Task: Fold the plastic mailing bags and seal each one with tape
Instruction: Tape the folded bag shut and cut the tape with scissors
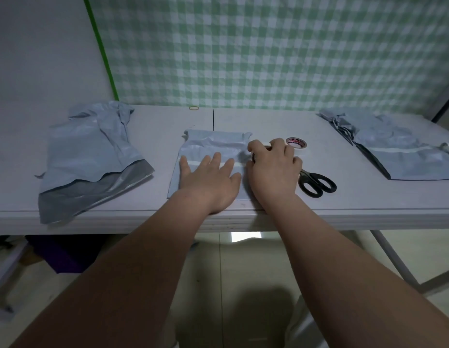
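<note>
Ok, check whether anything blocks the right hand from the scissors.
Nothing visible does. The scissors lie on the table right beside the right hand, with the blades pointing toward it and the handles away. The tape roll sits farther back, off that path.

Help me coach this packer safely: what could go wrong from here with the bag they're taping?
1. The black-handled scissors lie right beside the right hand, blade tips hidden behind it; a sideways move might catch them.
2. The white tape strip crosses the wrinkled grey-blue plastic mailing bag; it may seal over creases.
3. If the flat left hand lifts early, the fold could spring open.
</note>
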Motion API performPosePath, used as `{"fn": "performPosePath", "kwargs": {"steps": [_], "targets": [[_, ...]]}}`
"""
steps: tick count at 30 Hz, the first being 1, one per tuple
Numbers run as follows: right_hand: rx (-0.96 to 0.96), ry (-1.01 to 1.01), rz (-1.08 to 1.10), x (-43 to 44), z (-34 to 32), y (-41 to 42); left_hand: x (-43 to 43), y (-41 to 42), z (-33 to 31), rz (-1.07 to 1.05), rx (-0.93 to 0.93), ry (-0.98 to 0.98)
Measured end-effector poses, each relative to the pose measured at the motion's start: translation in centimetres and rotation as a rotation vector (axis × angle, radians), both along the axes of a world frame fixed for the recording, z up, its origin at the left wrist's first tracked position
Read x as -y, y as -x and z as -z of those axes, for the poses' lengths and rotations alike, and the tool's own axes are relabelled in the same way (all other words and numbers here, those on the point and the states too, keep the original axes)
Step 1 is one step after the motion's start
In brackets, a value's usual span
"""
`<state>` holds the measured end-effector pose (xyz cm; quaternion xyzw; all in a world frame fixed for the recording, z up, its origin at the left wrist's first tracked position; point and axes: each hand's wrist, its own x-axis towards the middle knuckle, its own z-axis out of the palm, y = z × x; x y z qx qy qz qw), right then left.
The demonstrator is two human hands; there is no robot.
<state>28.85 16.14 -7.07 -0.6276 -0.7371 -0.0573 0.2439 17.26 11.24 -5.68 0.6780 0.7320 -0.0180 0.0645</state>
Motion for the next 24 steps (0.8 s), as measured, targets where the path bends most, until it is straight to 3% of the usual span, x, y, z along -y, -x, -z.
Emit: {"fn": "performPosePath", "kwargs": {"steps": [18, 24], "targets": [[-0.010, 0.045, -0.001, 0.3, -0.3, -0.2, 1.4, 4.1, -0.1, -0.198, 0.016, -0.021], [-0.046, 0.040, -0.012, 0.3, -0.3, -0.1, 1.2, 1.5, -0.7, -0.111, -0.036, -0.120]]}}
